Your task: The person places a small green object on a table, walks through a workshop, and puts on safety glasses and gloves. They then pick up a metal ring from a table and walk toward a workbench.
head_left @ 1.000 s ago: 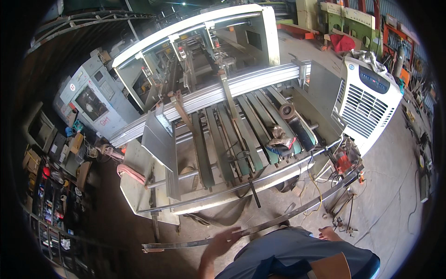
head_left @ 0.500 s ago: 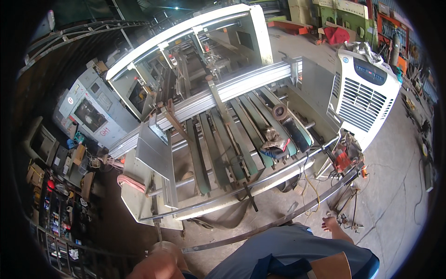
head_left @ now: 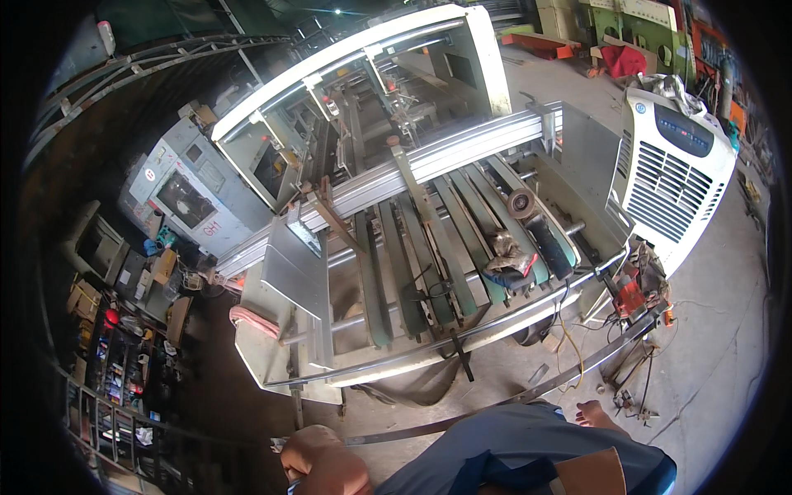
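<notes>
My left hand [head_left: 324, 455] is low at the left of the view, with its fingers hidden. It overlaps the left end of a long flat metal bar [head_left: 511, 398], and I cannot tell whether it grips the bar. My right hand [head_left: 591, 413] hangs by my right side with its fingers apart, nothing in it. Ahead stands a machine frame with several green conveyor belts [head_left: 375, 285]. On the belts lie crumpled work gloves [head_left: 507, 262] and an angle grinder [head_left: 549, 246] with a round disc [head_left: 520, 203].
A white air cooler [head_left: 672, 186] stands at the right, beyond a red tool [head_left: 629, 295] near the bar's far end. A grey cabinet [head_left: 194, 194] is at the left, above cluttered shelves [head_left: 120, 363]. A yellowish cable [head_left: 577, 363] trails onto the concrete floor.
My view has turned slightly, so the machine sits further right and lower. The left forearm looks more bent and further right. The right hand stays by my side, fingers apart.
</notes>
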Available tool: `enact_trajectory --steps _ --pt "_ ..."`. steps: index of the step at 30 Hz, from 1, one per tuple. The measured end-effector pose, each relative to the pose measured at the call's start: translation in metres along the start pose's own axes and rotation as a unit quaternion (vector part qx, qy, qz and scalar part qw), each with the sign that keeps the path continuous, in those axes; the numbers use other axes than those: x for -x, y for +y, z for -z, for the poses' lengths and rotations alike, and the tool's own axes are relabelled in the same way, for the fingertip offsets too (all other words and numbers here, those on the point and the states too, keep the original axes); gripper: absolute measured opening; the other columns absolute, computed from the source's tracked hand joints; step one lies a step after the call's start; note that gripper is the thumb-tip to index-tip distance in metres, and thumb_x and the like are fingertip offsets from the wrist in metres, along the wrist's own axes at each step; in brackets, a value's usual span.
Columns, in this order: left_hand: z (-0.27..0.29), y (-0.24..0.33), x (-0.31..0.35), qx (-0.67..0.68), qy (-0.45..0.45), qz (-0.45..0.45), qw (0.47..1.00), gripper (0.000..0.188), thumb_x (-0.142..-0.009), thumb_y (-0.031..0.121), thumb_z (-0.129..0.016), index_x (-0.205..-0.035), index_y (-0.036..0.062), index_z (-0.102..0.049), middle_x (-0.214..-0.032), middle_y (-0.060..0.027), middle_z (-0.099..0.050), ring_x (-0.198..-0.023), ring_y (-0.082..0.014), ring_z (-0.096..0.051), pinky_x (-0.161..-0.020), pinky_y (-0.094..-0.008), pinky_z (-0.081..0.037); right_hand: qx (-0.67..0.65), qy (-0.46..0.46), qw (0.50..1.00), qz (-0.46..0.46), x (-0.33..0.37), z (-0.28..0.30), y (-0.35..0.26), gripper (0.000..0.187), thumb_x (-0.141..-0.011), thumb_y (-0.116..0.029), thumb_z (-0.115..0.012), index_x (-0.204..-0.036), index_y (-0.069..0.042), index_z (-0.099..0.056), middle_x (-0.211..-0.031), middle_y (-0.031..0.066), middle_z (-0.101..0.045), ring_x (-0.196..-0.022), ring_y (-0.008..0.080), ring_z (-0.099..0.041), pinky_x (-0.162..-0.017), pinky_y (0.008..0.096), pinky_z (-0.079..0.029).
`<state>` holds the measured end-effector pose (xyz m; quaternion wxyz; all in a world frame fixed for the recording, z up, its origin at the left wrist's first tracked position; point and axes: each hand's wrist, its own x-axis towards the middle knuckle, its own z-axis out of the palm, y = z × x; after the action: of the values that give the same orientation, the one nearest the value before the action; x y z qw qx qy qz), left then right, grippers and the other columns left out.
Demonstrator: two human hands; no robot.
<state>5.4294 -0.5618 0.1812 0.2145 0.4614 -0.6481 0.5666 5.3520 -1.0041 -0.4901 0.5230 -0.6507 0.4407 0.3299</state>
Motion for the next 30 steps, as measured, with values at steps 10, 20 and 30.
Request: enact_trajectory --steps 10,20,30 --pt "0.006 0.016 -0.001 -0.035 -0.004 0.003 0.999 0.066 -0.077 0.046 -0.077 -0.121 -0.0012 -0.058 -0.124 -0.0200 -0.057 -0.114 -0.0408 -0.056 -0.093 -0.0511 -0.047 0.032 -0.055 0.998 0.021 -0.018 0.013 -0.007 0.041 -0.095 -0.034 -0.056 -0.118 -0.001 -0.053 -0.101 0.0176 -0.066 -0.078 0.0312 -0.067 -0.065 0.0480 -0.056" --pt "0.015 0.039 0.017 -0.075 -0.001 0.042 0.996 0.062 -0.079 0.046 -0.075 -0.118 -0.0008 -0.060 -0.121 -0.0179 -0.059 -0.111 -0.0389 -0.058 -0.090 -0.0496 -0.048 0.024 -0.054 0.998 -0.002 -0.035 0.015 0.001 0.040 -0.094 -0.034 -0.057 -0.117 -0.001 -0.053 -0.100 0.0175 -0.066 -0.078 0.0304 -0.067 -0.064 0.0454 -0.056" --pt "0.028 0.042 0.022 -0.109 -0.001 0.062 0.992 0.058 -0.081 0.046 -0.074 -0.115 -0.0003 -0.061 -0.118 -0.0159 -0.061 -0.108 -0.0370 -0.060 -0.087 -0.0480 -0.050 0.047 -0.052 0.998 0.007 -0.014 0.017 -0.020 0.040 -0.094 -0.036 -0.057 -0.113 -0.002 -0.055 -0.097 0.0162 -0.066 -0.076 0.0287 -0.065 -0.064 0.0432 -0.055"
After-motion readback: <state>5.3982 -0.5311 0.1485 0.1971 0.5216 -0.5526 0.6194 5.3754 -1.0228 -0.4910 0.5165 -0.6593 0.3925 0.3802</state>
